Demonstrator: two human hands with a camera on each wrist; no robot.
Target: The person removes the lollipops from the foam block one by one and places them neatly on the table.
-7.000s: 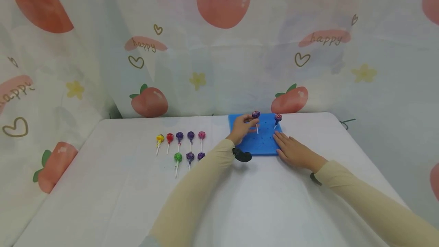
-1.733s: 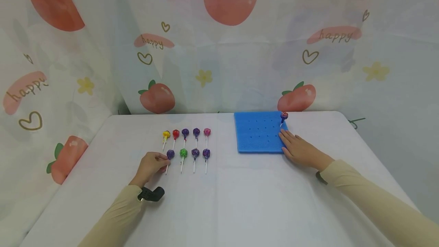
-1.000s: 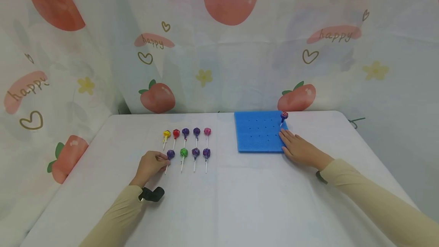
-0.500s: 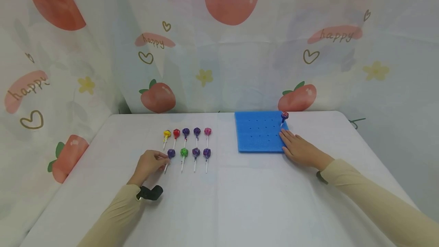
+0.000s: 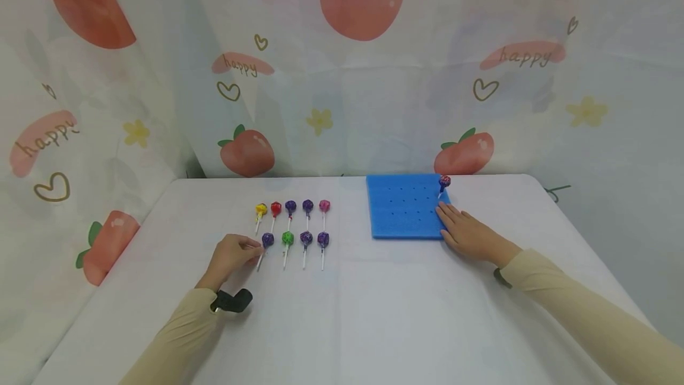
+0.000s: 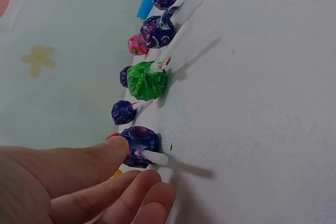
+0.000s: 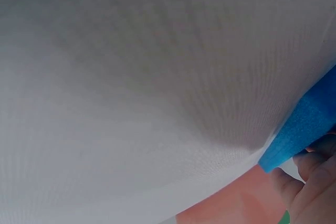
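In the head view, a purple-wrapped lollipop [image 5: 268, 240] lies at the left end of the front row. My left hand [image 5: 231, 258] is right beside it, thumb and fingers parted. From the left wrist, the thumb [image 6: 107, 156] overlaps the candy's edge, while the white stick [image 6: 155, 157] is ungripped. My right hand [image 5: 472, 234] rests with straight fingers on the right edge of the blue foam board [image 5: 395, 224], which has rows of small holes. One purple-and-red lollipop [image 5: 445, 182] stands in the board's far right corner. The right wrist view shows only part of that hand.
A green lollipop [image 5: 288, 239] and two purple ones continue the front row. Behind them lie yellow [image 5: 260, 210], red [image 5: 275, 208], two purple and pink [image 5: 324, 206] lollipops. White cloth covers the table [image 5: 374, 314]; a printed curtain [image 5: 342, 106] hangs behind.
Seven seconds ago my left hand held a purple lollipop over the board; now that lollipop lies in the front row. Lately the hand has edged left from it. My right hand stays put.
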